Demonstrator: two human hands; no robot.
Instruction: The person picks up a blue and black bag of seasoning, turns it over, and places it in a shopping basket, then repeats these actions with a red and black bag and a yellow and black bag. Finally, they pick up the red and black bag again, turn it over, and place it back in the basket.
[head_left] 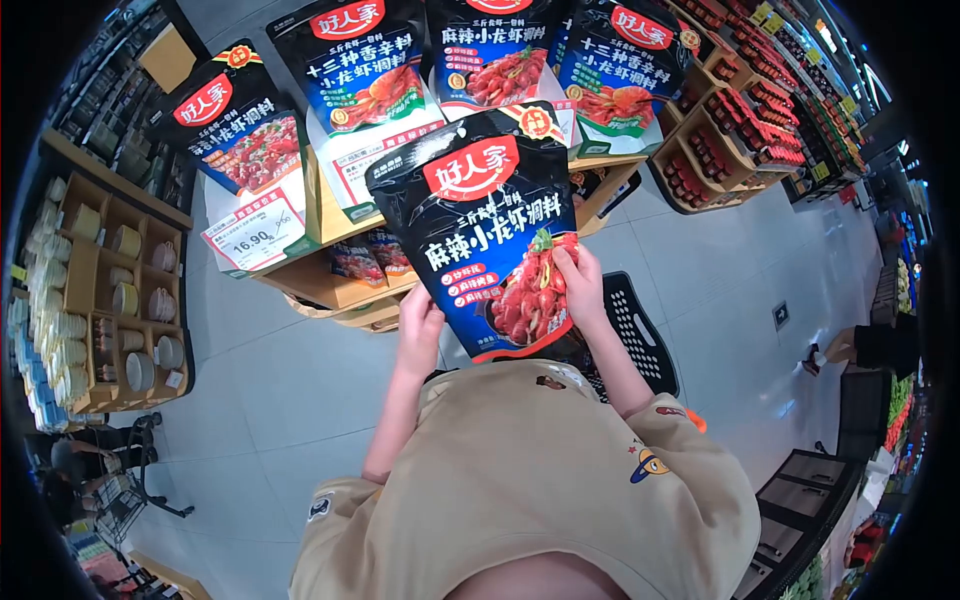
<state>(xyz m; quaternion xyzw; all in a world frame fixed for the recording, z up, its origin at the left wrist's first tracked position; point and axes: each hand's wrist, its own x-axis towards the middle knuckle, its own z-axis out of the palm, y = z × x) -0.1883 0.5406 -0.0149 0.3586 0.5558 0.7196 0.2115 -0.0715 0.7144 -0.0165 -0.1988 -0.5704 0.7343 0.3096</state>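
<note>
I hold a dark blue seasoning pouch [480, 220] with a red logo and a crayfish picture up in front of me. My right hand [577, 288] grips its lower right edge, thumb on the crayfish picture. My left hand [418, 328] supports the lower left edge from behind. Below the pouch, a black plastic shopping basket [640, 335] rests near my body, partly hidden by the pouch and my beige shirt.
A wooden display stand [330, 225] ahead carries several similar pouches [355, 65] and a price card reading 16.90 [255, 235]. Wooden shelves with bowls [125, 300] stand left, red-packed shelves [740, 115] right. A person [870, 345] stands at the right, a trolley [130, 480] at lower left.
</note>
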